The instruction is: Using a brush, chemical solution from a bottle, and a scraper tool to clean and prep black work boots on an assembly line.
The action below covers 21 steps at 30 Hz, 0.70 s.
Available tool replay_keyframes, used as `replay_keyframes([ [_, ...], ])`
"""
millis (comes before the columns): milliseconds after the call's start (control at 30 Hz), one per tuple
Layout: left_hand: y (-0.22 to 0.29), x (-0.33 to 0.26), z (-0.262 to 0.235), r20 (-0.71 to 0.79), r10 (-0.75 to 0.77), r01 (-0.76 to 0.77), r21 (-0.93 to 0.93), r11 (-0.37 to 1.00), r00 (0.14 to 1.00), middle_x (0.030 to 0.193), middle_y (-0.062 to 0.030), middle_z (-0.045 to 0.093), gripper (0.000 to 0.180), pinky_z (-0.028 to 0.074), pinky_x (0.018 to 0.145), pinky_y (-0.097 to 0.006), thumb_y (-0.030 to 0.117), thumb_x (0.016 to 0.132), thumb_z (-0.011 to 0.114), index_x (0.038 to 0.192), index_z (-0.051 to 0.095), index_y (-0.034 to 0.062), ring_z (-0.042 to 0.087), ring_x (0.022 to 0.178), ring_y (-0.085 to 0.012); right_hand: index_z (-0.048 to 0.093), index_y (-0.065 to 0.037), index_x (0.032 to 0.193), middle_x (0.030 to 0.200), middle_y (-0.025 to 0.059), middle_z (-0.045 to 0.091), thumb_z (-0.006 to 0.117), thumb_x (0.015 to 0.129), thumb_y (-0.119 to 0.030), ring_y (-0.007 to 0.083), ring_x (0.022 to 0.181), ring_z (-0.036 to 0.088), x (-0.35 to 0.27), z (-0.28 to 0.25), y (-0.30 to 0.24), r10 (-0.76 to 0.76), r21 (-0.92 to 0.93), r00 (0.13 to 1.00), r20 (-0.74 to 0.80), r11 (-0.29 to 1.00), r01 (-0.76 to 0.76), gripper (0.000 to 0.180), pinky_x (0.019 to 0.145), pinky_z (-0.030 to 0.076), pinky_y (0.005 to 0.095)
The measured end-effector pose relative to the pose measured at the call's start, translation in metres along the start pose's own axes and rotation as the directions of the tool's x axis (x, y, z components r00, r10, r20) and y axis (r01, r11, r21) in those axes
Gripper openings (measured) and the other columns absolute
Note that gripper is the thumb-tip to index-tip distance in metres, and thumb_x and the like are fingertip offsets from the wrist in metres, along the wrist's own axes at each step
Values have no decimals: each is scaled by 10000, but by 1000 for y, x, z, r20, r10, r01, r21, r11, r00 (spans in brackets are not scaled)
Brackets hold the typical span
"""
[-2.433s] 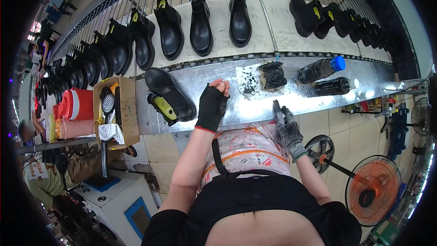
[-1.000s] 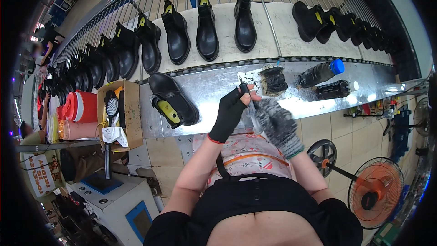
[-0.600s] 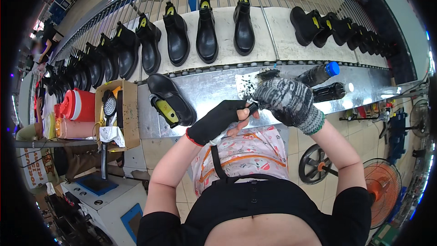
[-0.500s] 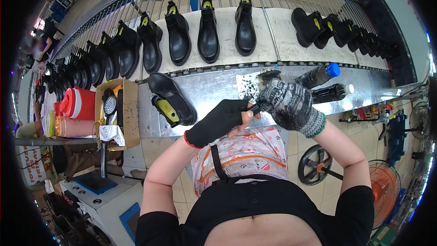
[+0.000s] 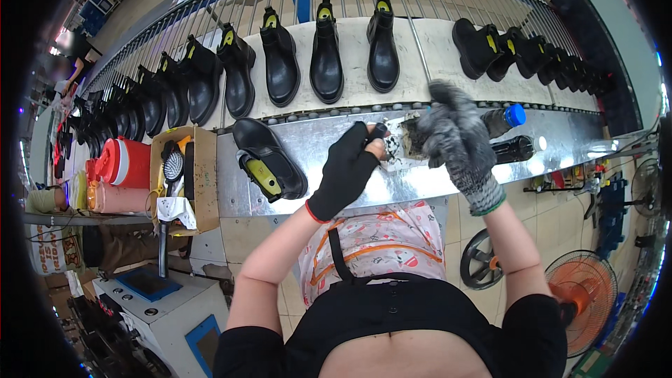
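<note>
1. Both hands had moved apart and farther out over the metal table since half a second earlier, when they met around one dark item.
2. At far left, a red jug stood beside an open cardboard box that held a round-headed brush.
3. Next came a black boot, lying on the table with its yellow-green insole showing; beyond it, more black boots stood in a row.
4. Mid-table, the left hand, in a black fingerless glove, had thumb and fingers closed on a small black object, held above the table near a stained white paper.
5. Just right, the right hand, in a grey knitted glove, was blurred in front of a dark block on the paper; how far open its grip was, or whether it held anything, I could not tell.
6. Beside that glove lay a blue-capped bottle and a white-capped one.
</note>
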State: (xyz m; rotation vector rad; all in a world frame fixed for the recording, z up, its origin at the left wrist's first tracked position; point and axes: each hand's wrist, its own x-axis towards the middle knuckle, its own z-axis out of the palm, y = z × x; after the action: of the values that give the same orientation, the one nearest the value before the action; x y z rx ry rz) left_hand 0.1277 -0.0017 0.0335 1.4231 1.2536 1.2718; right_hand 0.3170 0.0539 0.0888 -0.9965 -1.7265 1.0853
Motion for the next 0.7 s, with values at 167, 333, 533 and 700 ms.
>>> replay_keyframes([
  [167,-10,3,7,97,-239,257,-454,853,966,1154,-70,564,391,348,948,-298,298,938,462,1182,534,2,484,1108,-160,501,26,1174,1032,134,592,538,896,-129,226,975,581,-52,40,48,73,266,987,144,958,-110,321,850,466,303],
  [333,-32,6,8,69,-295,289,-497,818,953,1078,-36,574,469,409,891,-278,306,914,536,1267,478,2,531,986,-121,530,45,1140,922,189,617,581,871,-171,268,854,621,-72,61,56,369,-60,915,161,929,-364,348,750,480,336],
  [533,-19,20,-13,-132,-304,202,-500,842,943,817,-66,627,254,466,679,-238,231,885,584,962,617,-9,565,691,-117,612,5,1014,845,193,632,611,845,-229,322,740,628,-66,48,42,27,-540,996,81,842,21,289,658,495,386],
  [700,-11,16,-17,-79,-208,134,-536,833,975,810,-113,660,173,495,664,-259,161,856,615,845,634,-11,631,740,-159,625,-3,971,808,174,631,590,845,-180,318,713,622,-72,43,33,23,-406,997,69,914,7,220,650,493,381],
])
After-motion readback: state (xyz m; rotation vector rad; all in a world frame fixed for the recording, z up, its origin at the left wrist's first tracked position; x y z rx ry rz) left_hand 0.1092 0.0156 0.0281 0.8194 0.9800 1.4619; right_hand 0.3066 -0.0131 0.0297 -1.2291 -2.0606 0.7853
